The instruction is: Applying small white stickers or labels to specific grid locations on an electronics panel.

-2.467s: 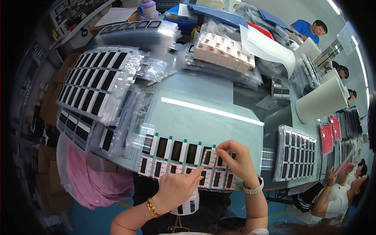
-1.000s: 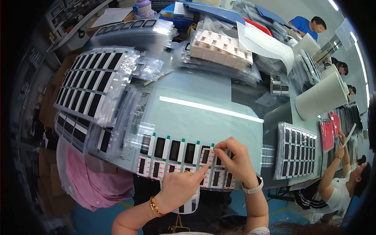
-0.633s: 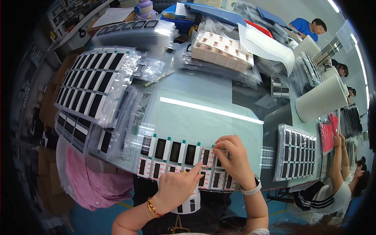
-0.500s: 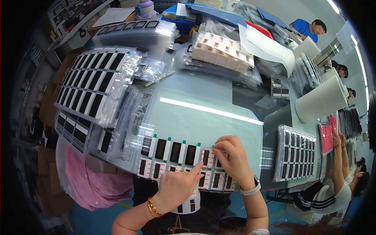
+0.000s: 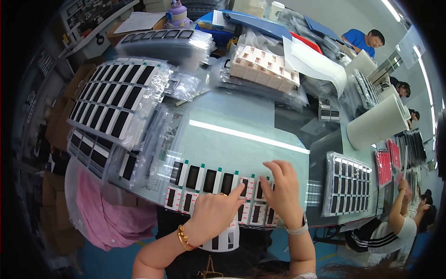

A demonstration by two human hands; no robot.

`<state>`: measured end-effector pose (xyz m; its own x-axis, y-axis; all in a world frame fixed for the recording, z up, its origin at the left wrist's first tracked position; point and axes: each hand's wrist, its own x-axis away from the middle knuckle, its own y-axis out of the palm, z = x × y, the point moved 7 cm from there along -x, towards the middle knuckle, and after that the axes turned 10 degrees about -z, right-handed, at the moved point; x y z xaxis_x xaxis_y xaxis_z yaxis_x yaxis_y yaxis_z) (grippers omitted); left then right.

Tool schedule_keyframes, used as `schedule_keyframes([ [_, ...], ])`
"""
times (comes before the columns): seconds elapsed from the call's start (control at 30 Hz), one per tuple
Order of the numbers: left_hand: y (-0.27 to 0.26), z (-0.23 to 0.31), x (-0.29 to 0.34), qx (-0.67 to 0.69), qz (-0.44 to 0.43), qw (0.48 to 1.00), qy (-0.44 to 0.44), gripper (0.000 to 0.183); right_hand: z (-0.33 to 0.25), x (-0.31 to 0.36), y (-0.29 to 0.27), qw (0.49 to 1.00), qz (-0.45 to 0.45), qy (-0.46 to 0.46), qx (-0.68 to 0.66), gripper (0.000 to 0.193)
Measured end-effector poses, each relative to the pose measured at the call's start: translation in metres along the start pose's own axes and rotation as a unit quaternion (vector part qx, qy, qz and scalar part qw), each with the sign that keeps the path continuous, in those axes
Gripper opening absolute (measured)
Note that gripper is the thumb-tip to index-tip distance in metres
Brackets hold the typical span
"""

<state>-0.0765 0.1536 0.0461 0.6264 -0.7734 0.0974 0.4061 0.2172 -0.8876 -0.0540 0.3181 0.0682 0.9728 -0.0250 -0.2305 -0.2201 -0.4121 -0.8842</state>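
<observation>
Two rows of small panels with dark rectangular windows lie along the near edge of the glass-topped table. Several upper-row dark panels (image 5: 210,180) have white strips and green tabs; other panels (image 5: 257,213) have white frames with red print. My left hand (image 5: 216,216) reaches over the lower row, index finger stretched onto a red-printed panel (image 5: 247,188) in the upper row; its other fingers are partly curled. Over the right end of the rows, my right hand (image 5: 282,195) is open, thumb and fingers apart, with nothing visible between them. It partly hides the panels there.
Bagged sheets of dark panels (image 5: 114,95) are stacked at left, above a pink cloth (image 5: 109,209). Behind the glass stands a beige moulded tray (image 5: 265,67) on plastic bags. A white roll (image 5: 378,121) and another panel sheet (image 5: 346,183) sit at right. Other people work beyond.
My right hand's fingers have gone from a pinch near the red-printed panel to spread apart, a little to the right. My left index finger stays by that panel. The view has shifted slightly.
</observation>
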Motion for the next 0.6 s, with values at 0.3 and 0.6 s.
schedule_keyframes([
  [0.3,-0.03,-0.002,0.043,0.38,0.0,0.925,0.018,0.055,-0.064,0.057,0.007,0.881,-0.279,-0.035,-0.381,0.038],
  [0.6,-0.012,-0.022,0.061,0.587,-0.072,0.805,0.051,0.012,-0.061,0.062,0.017,0.849,-0.354,0.075,-0.384,0.014],
])
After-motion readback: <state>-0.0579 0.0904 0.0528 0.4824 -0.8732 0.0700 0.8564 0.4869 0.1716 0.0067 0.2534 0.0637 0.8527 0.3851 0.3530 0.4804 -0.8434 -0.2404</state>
